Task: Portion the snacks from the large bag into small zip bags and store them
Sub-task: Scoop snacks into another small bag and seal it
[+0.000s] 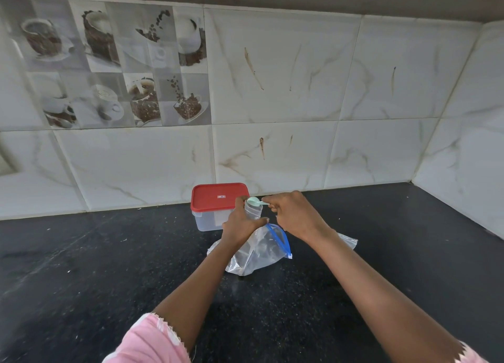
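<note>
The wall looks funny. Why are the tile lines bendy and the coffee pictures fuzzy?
Head view: the wide-angle lens bows the wall tiles near the edges; the coffee-cup tiles at upper left are blurred; the red lid in the middle is sharper; the black counter shows a pale sheen at left.

Before me a black speckled counter (109,267) runs back to a wall of white marble-look tiles (286,90), streaked with brown stains (253,68). On my left are tiles printed with coffee cups (114,62). On my right the side wall (469,117) meets it in a corner.
</note>
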Tool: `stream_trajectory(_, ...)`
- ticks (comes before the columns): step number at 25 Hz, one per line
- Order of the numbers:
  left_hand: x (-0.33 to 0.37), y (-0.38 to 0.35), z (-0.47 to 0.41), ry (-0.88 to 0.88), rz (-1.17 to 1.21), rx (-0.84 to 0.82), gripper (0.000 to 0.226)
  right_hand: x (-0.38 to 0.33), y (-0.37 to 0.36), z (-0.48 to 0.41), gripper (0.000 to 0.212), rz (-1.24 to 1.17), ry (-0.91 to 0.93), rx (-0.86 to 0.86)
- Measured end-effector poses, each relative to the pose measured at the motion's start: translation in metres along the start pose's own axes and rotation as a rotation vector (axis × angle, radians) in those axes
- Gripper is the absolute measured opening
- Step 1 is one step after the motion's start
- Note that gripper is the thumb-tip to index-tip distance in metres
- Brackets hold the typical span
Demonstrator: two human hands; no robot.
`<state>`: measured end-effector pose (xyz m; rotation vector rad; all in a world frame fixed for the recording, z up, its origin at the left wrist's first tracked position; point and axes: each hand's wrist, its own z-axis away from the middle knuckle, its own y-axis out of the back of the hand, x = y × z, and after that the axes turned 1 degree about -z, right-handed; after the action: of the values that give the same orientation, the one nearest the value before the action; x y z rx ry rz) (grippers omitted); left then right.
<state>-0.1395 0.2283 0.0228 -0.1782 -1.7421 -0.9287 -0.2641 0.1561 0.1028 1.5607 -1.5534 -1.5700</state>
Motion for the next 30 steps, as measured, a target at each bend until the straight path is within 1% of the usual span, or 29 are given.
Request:
stream_trajectory(3, 0.002, -0.002, -0.001, 0.014, -0.011, 0.008, 0.070, 0.004, 0.003, 0.004, 0.052, 0.023, 0.018, 0.014)
stream_trajectory(5, 0.006, -0.002, -0.003, -0.001, -0.027, 0.009, 0.069, 0.014, 0.007, 0.008, 0.046, -0.060, -0.060, 0.126)
stream_trajectory(7, 0.012, 0.000, -0.006, -0.049, -0.150, 0.003, 0.069, 0.036, 0.007, 0.011, 0.038, -0.068, -0.191, 0.257)
stream_trajectory(8, 0.016, 0.001, -0.008, -0.074, -0.235, -0.012, 0.069, 0.048, 0.004, 0.014, 0.036, -0.036, -0.258, 0.252)
stream_trajectory(10, 0.028, 0.001, -0.009, -0.113, -0.395, -0.059, 0.070, 0.067, -0.007, 0.021, 0.035, 0.015, -0.365, 0.131)
stream_trajectory(12, 0.037, -0.003, -0.010, -0.146, -0.554, -0.118, 0.072, 0.076, -0.021, 0.027, 0.034, 0.030, -0.402, 0.006)
stream_trajectory(13, 0.040, -0.005, -0.010, -0.156, -0.629, -0.164, 0.074, 0.076, -0.027, 0.029, 0.033, 0.033, -0.400, -0.028)
stream_trajectory(14, 0.041, -0.008, -0.010, -0.165, -0.703, -0.219, 0.076, 0.077, -0.034, 0.029, 0.033, 0.032, -0.390, -0.038)
stream_trajectory(17, 0.040, -0.017, -0.010, -0.145, -0.861, -0.363, 0.080, 0.074, -0.050, 0.032, 0.032, 0.000, -0.331, 0.007)
stream_trajectory(20, 0.040, -0.017, -0.010, -0.136, -0.852, -0.362, 0.073, 0.068, -0.066, 0.030, 0.032, 0.000, -0.273, -0.017)
stream_trajectory(24, 0.038, -0.007, -0.006, -0.147, -0.770, -0.260, 0.064, 0.067, -0.079, 0.025, 0.034, -0.030, -0.198, -0.086)
stream_trajectory(27, 0.033, 0.012, -0.007, -0.101, -0.648, -0.178, 0.059, 0.065, -0.088, 0.017, 0.033, -0.204, -0.124, -0.097)
stream_trajectory(28, 0.033, 0.018, -0.006, -0.085, -0.619, -0.161, 0.062, 0.061, -0.088, 0.013, 0.031, -0.241, -0.135, -0.139)
stream_trajectory(30, 0.030, 0.026, -0.005, -0.069, -0.607, -0.127, 0.064, 0.053, -0.090, 0.006, 0.027, -0.234, -0.158, -0.297)
